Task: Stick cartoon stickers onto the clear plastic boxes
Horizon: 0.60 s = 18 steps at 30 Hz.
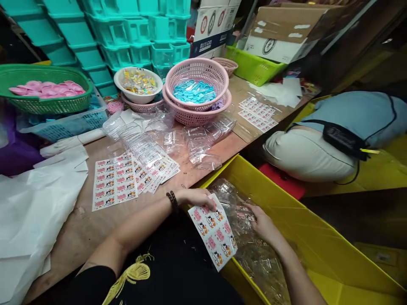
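Observation:
My left hand (202, 198) grips the top edge of a sticker sheet (218, 241) printed with pink and calico-cat pictures; the sheet hangs tilted over the near edge of a yellow bin (270, 186). Inside that bin, my right hand (263, 223) has its fingers closed at the edge of a clear plastic case (244, 213) showing pink pictures. Its fingertips are partly hidden. Many more clear plastic cases (263, 262) lie heaped below. On the table to the left are spread sticker sheets (116, 180), with a pile of clear cases (140, 142) partly over them.
Behind stand pink baskets (197, 91) with blue pieces, a white bowl (138, 87) of small packets and a green basket (44, 91) of pink pieces. Stacked teal bins (111, 34) rise at the back. White paper (38, 220) lies left. Another person (343, 131) bends over at right.

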Motion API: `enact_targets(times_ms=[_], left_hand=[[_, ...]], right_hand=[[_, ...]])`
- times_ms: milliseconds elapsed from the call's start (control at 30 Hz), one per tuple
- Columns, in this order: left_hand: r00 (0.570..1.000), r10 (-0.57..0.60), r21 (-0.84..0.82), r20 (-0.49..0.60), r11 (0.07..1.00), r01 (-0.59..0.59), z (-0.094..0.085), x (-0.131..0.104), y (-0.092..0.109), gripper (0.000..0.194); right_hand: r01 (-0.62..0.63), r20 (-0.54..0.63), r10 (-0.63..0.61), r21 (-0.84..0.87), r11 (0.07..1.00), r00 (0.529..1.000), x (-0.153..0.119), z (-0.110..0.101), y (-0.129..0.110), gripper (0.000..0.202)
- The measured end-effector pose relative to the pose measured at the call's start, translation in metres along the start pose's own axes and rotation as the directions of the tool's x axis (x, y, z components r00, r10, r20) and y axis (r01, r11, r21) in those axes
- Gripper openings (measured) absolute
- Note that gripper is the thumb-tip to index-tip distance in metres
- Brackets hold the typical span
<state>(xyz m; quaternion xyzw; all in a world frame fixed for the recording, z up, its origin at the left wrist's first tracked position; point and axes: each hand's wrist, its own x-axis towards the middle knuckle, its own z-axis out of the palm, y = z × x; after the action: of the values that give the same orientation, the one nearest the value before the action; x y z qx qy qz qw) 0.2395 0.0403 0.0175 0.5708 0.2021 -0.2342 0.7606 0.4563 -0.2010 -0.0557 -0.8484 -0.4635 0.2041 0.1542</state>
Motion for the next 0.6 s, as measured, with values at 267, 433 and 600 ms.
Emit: enact_targets(times_ms=[267, 433, 600], left_hand=[[0.991, 0.1, 0.069, -0.092, 0.993, -0.093, 0.003, -0.006, -0.021, 0.021], [0.776, 0.525, 0.001, -0.349, 0.828, -0.56, -0.014, -0.061, -0.016, 0.061], [0.657, 0.579, -0.09, -0.482, 0.714, -0.695, -0.052, -0.096, 0.025, 0.08]], right_hand=[[0.062, 0.303, -0.043, -0.052, 0.997, 0.952, 0.005, -0.027, -0.016, 0.095], [0.26, -0.116, -0.245, 0.128, 0.957, 0.962, 0.083, -0.035, -0.089, 0.091], [0.433, -0.315, -0.347, 0.267, 0.861, 0.883, 0.162, -0.015, -0.145, 0.041]])
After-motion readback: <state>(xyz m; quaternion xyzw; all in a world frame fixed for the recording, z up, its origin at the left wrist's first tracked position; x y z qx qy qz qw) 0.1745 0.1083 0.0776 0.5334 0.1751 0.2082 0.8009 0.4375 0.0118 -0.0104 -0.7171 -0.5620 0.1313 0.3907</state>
